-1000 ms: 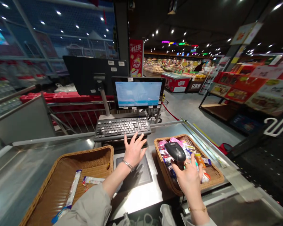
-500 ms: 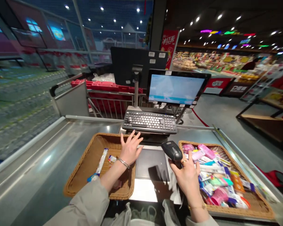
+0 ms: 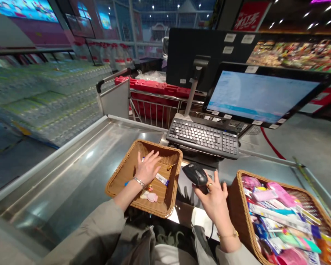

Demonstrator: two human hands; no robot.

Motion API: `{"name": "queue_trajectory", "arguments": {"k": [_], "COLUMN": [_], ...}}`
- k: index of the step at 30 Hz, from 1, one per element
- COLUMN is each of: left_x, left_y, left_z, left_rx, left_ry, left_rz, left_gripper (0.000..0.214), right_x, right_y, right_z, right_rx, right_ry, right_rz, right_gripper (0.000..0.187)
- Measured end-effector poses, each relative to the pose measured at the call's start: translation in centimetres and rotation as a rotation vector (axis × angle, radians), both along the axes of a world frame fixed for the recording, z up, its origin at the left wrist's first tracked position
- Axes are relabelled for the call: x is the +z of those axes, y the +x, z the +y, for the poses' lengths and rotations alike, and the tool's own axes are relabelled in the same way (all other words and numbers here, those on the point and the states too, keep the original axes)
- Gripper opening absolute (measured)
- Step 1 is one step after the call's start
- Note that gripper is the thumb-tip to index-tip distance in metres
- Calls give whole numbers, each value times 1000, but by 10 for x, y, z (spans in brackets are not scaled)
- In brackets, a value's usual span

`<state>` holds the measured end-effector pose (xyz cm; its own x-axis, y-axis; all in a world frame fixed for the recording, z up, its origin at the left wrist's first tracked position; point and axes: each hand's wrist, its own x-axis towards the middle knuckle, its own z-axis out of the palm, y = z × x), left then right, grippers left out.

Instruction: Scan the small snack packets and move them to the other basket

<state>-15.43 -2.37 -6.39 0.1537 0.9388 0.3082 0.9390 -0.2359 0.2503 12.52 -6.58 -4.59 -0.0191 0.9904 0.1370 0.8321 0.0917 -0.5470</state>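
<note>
My left hand (image 3: pixel 147 168) reaches into the left wicker basket (image 3: pixel 118 182), fingers spread and lying over the few small packets (image 3: pixel 162 179) inside; it holds nothing that I can see. My right hand (image 3: pixel 213 195) grips a black handheld barcode scanner (image 3: pixel 195 173) above the steel counter between the two baskets. The right wicker basket (image 3: pixel 237 206) is heaped with colourful snack and candy packets (image 3: pixel 276 209).
A black keyboard (image 3: pixel 204 137) and a lit till screen (image 3: pixel 259 96) stand behind the baskets, with a second monitor's back (image 3: pixel 206 51) beyond. The steel counter (image 3: pixel 71 176) runs left. Red shopping baskets (image 3: pixel 154 88) and stacked bottled water (image 3: pixel 49 103) lie further off.
The view swung left and down. My left hand moved from near the keyboard down into the left basket. My right hand kept the scanner, staying between the baskets.
</note>
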Motion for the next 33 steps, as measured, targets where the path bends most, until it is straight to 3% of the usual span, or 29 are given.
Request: {"name": "queue_trajectory", "arguments": {"k": [5, 11, 17, 25, 33], "left_x": [-14, -35, -67, -112, -127], "left_y": [-16, -35, -49, -50, -44], "left_z": [2, 20, 42, 52, 57], "left_rx": [-12, -105, -254, -404, -431], "left_ry": [-58, -178, -304, -349, -334], "left_rz": [30, 155, 298, 391, 470], "left_gripper": [34, 33, 34, 20, 23], "right_x": [-4, -5, -8, -15, -19], "right_y": [-12, -19, -22, -26, -27], "right_z": [1, 2, 2, 5, 7], "right_rx": [47, 63, 65, 64, 69], "right_ry": [-28, -56, -55, -48, -27], "right_rz": [-5, 3, 17, -8, -11], "right_gripper": [28, 27, 28, 29, 30]}}
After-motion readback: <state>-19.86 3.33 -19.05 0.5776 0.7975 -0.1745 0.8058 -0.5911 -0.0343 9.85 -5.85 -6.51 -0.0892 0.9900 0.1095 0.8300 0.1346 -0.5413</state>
